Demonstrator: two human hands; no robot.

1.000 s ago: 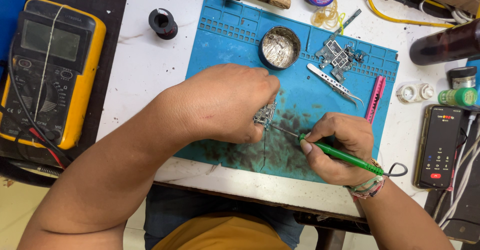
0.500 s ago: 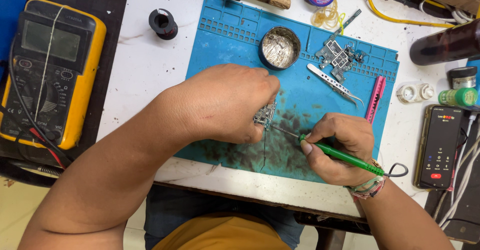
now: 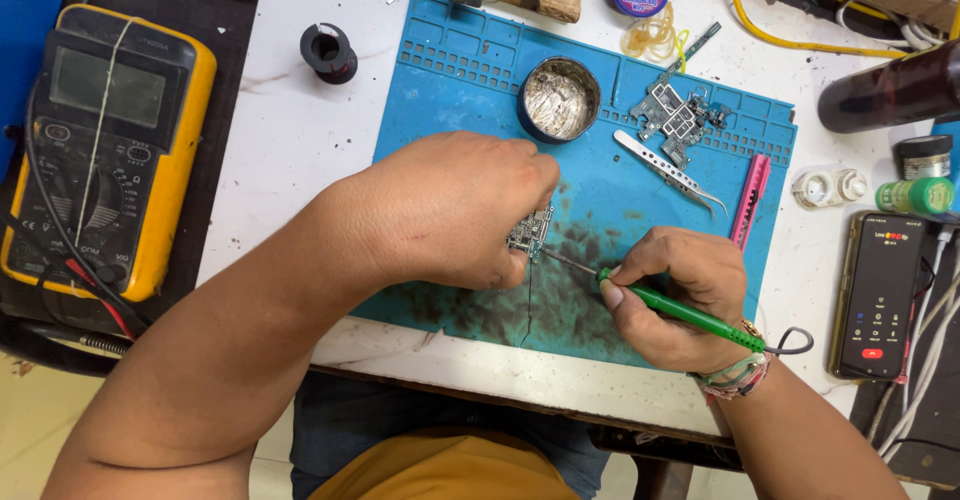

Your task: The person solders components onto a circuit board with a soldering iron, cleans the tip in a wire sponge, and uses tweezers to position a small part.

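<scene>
Step in hand, as judged: soldering on a small circuit board [image 3: 530, 232] at the frame's centre, on the stained blue mat [image 3: 600, 190]; right hand [image 3: 672, 295], lower right, clenched around a green-handled soldering iron [image 3: 668, 305], tip touching the board's edge; left hand [image 3: 455, 210] closed on the board, pinning it; the next move likely calls for a steady tip; farther up, tweezers [image 3: 672, 170], a round tin [image 3: 558, 100]; a yellow multimeter [image 3: 100, 150] on the counter [image 3: 290, 140], far left.

The blue mat [image 3: 470, 90] looks like matt rubber, smeared dark and grimy at its near edge. The tweezers [image 3: 668, 170] are shiny bare metal. The soldering iron [image 3: 690, 317] has a glossy green plastic handle. The round tin [image 3: 559, 100] seems dull metal.
</scene>
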